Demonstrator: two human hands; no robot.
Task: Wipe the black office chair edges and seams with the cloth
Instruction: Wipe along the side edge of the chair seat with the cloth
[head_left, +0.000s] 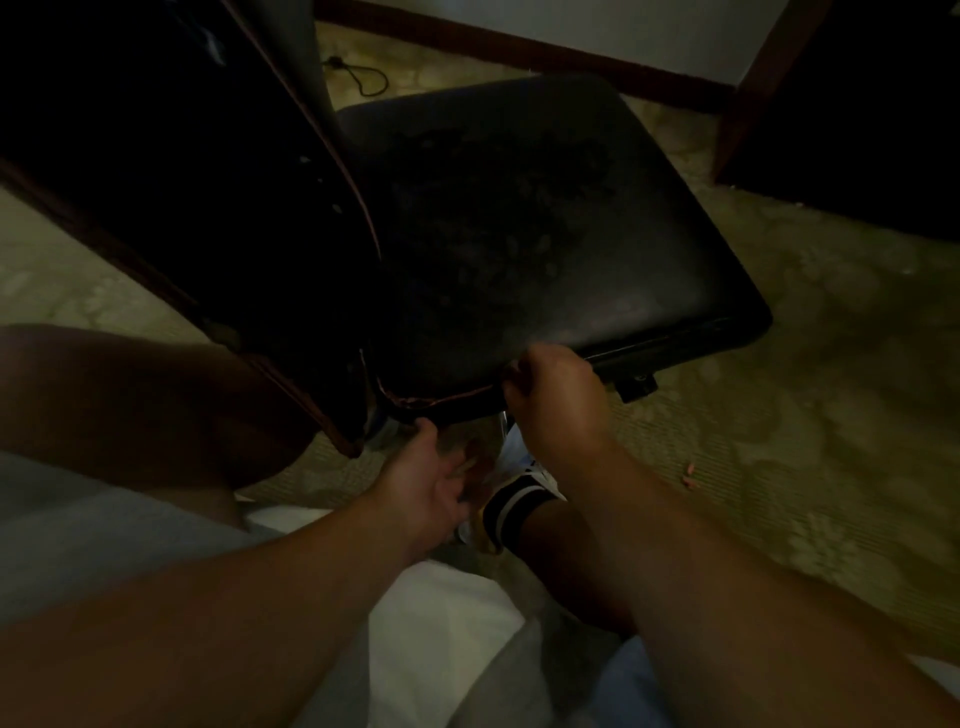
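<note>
The black office chair seat (545, 218) fills the middle, its worn surface mottled. Its backrest (171, 171) stands at the left. A frayed pinkish seam (441, 399) runs along the seat's near edge. My right hand (556, 400) grips that near edge with curled fingers, just right of the frayed stretch. My left hand (423, 475) is lower, below the seat's near left corner. Its thumb touches the underside edge and its blurred fingers reach under the seat. No cloth shows in either hand; whatever my right palm covers is hidden.
Patterned greenish carpet (805, 415) surrounds the chair. A dark wooden furniture leg (748, 88) stands at the back right, and a black cable (363, 78) lies behind the chair. My foot in a striped sock (511, 506) is under the seat, my knee (130, 405) at the left.
</note>
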